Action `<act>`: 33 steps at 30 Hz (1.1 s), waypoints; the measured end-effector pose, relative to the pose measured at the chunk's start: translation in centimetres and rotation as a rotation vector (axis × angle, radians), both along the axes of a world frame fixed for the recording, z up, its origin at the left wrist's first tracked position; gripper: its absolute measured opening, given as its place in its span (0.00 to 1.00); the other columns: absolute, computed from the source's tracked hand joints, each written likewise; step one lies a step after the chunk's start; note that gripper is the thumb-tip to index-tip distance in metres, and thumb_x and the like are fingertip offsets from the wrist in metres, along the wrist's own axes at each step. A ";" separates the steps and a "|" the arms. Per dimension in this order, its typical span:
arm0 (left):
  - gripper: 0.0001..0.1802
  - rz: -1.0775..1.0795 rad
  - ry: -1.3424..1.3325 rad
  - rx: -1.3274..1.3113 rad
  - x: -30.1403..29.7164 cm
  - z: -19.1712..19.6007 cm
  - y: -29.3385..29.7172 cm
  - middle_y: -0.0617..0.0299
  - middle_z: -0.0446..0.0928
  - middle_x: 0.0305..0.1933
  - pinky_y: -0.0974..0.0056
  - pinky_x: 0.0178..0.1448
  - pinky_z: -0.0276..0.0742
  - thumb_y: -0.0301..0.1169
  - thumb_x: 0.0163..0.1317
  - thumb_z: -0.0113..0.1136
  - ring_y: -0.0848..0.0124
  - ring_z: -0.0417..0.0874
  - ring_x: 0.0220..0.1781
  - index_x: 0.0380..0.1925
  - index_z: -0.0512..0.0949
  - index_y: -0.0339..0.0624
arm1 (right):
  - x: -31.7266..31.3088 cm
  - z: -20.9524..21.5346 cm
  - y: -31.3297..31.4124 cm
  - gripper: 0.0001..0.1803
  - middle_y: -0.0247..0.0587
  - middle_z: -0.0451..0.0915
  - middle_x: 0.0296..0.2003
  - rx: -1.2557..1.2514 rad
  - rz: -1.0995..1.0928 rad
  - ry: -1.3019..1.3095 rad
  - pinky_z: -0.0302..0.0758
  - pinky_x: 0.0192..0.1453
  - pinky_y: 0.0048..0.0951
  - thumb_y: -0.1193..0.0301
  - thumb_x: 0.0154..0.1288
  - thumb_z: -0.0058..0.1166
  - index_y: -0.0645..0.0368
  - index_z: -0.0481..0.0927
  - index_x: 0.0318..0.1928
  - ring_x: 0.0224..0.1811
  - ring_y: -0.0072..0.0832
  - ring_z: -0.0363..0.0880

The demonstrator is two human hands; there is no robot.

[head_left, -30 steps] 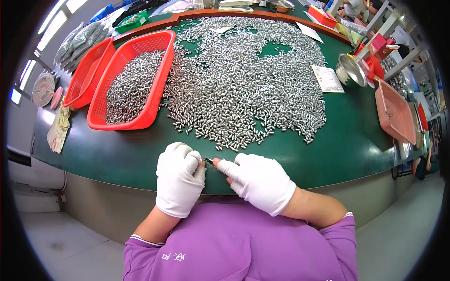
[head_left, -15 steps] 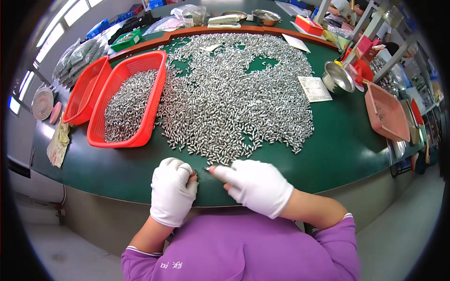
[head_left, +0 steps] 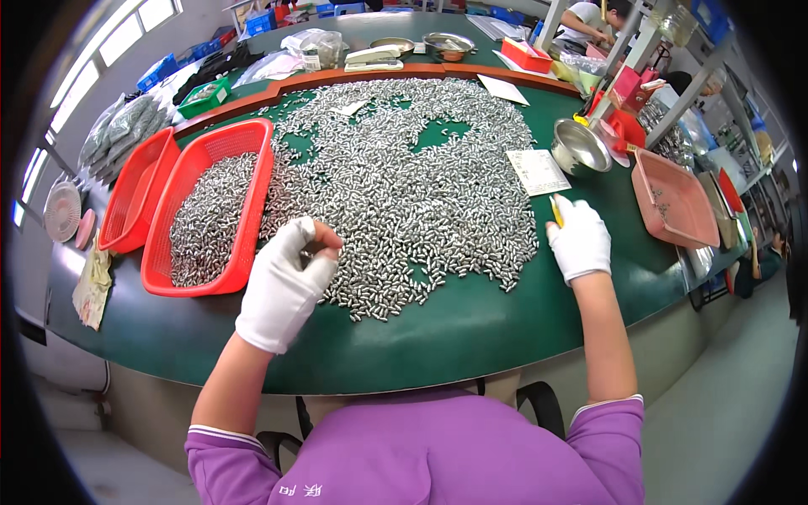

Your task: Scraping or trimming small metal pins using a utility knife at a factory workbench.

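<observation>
Small silvery bullet-shaped metal pieces (head_left: 404,202) lie spread in a wide layer on the green table. My left hand (head_left: 282,282), in a white glove with bare fingertips showing, hovers over the left edge of this layer near the red basket. Its fingers are curled, with a gap between thumb and forefinger and nothing visible there. To the right of the pieces, my gloved right hand (head_left: 581,238) grips a slim yellow tool (head_left: 556,210), mostly hidden by the hand. The tool's tip points toward a printed paper slip (head_left: 539,172).
A red basket (head_left: 261,181) full of the same pieces stands at left, beside another red basket (head_left: 126,231). A metal bowl (head_left: 582,145) and a pink tray (head_left: 644,198) are at right. A wooden ledge (head_left: 379,74) borders the far side. Another person (head_left: 589,21) works at the back right.
My hands have parted from close together at the table's near edge. The left moved forward to the pieces' left edge; the right swung forward and right beside the paper slip. The view has shifted slightly.
</observation>
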State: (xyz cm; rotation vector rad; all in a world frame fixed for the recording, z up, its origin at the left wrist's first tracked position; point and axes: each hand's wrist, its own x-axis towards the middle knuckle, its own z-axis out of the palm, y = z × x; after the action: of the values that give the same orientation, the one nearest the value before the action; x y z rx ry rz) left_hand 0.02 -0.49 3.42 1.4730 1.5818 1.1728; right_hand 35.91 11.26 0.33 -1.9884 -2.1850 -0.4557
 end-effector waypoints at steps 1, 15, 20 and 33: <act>0.04 -0.036 -0.006 0.037 0.0 -0.1 0.7 0.68 0.74 0.31 0.73 0.36 0.69 0.23 0.63 0.55 0.82 0.72 0.31 0.38 0.76 0.40 | -1.1 0.4 -0.1 0.21 0.44 0.79 0.40 0.077 0.102 -0.011 0.79 0.47 0.42 0.63 0.58 0.62 0.51 0.80 0.53 0.43 0.41 0.80; 0.07 -0.259 -0.831 -0.300 -0.7 -3.2 1.1 0.67 0.77 0.39 0.76 0.37 0.69 0.29 0.70 0.55 0.81 0.73 0.32 0.45 0.75 0.43 | -14.9 -0.4 -0.5 0.06 0.40 0.78 0.31 -0.212 0.739 0.334 0.76 0.45 0.40 0.65 0.57 0.61 0.52 0.82 0.34 0.40 0.40 0.79; 0.12 -0.330 -0.955 -0.400 -0.4 -3.5 0.9 0.67 0.76 0.40 0.75 0.42 0.72 0.31 0.70 0.56 0.80 0.73 0.34 0.50 0.73 0.43 | -14.9 -0.6 -0.6 0.05 0.39 0.77 0.31 -0.177 0.756 0.339 0.76 0.45 0.40 0.67 0.59 0.60 0.52 0.81 0.34 0.39 0.40 0.79; 0.17 -0.445 -1.074 -0.459 -0.2 -3.1 0.5 0.62 0.76 0.46 0.70 0.50 0.73 0.31 0.66 0.60 0.77 0.75 0.41 0.52 0.70 0.41 | -16.4 2.9 -2.9 0.10 0.39 0.79 0.31 -0.070 1.203 0.658 0.76 0.37 0.37 0.75 0.49 0.67 0.57 0.80 0.33 0.33 0.40 0.79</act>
State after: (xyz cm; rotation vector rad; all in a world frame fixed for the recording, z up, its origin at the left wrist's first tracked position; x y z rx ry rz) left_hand -0.15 0.02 0.30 0.6152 0.6508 0.9648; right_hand 19.50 8.37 3.19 -0.4076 -2.3752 0.3887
